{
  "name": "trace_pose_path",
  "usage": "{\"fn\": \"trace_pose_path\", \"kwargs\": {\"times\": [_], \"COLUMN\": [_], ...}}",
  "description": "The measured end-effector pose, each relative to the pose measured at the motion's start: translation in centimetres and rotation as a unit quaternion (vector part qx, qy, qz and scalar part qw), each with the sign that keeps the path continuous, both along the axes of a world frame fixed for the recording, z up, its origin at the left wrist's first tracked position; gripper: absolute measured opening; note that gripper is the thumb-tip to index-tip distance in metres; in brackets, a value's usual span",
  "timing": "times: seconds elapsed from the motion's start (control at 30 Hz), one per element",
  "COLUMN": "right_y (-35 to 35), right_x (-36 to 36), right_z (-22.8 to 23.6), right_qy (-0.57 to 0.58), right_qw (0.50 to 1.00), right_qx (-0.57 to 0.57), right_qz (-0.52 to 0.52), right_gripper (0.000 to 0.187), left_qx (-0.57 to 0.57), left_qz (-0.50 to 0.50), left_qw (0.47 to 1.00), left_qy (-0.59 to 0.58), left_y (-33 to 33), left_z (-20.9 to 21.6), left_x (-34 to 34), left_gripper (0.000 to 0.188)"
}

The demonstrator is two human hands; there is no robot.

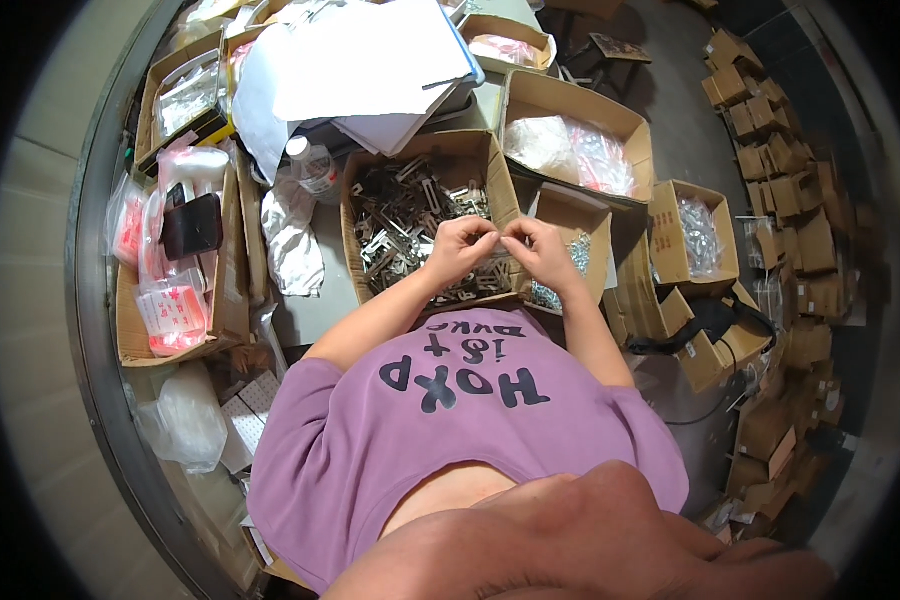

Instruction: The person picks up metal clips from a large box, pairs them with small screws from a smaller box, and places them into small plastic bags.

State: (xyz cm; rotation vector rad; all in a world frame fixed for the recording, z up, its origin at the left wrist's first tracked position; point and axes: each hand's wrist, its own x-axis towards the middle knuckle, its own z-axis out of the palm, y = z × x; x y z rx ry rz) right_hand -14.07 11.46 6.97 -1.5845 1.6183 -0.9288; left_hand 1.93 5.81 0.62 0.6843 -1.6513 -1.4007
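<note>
My left hand [460, 250] and right hand [537, 250] seem busy with metal bits [398, 212], pinched on what I can't tell; next needs care

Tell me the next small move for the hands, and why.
Probably roll the left hand slightly outward for a clearer view: it and the right hand nearly meet fingertip to fingertip near the right side of the cardboard box of loose metal parts, and what they pinch, if anything, is unclear.
</note>
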Motion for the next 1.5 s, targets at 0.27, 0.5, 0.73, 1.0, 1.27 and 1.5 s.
{"fn": "trace_pose_path", "kwargs": {"times": [0.27,0.5,0.73,1.0,1.27,1.5], "right_y": [0.3,1.2,4.3,-2.4,-11.5,-10.0], "right_x": [0.1,-2.6,-14.1,-21.4,-23.6,-24.8], "right_z": [-0.8,-0.6,4.0,-1.0,-11.0,-11.0], "right_qy": [-0.101,-0.075,0.015,0.256,0.356,0.196], "right_qw": [0.992,0.996,0.958,0.923,0.88,0.953], "right_qx": [0.002,0.03,-0.086,-0.014,0.314,0.161], "right_qz": [0.078,0.033,-0.275,-0.286,-0.012,-0.163], "right_gripper": [0.017,0.02,0.021,0.031,0.028,0.021], "left_qx": [0.174,0.25,0.271,0.277,0.271,0.252], "left_qz": [-0.088,-0.065,-0.059,-0.132,-0.153,-0.12], "left_qw": [0.971,0.957,0.95,0.945,0.944,0.954], "left_qy": [0.138,0.132,0.144,0.112,0.107,0.107], "left_y": [-0.1,-0.5,-0.4,0.7,0.2,0.1], "left_z": [-0.6,-0.4,-1.0,-1.3,-1.3,-0.9], "left_x": [0.4,0.6,0.2,-0.5,-0.3,-0.4], "left_gripper": [0.01,0.01,0.017,0.015,0.017,0.016]}}
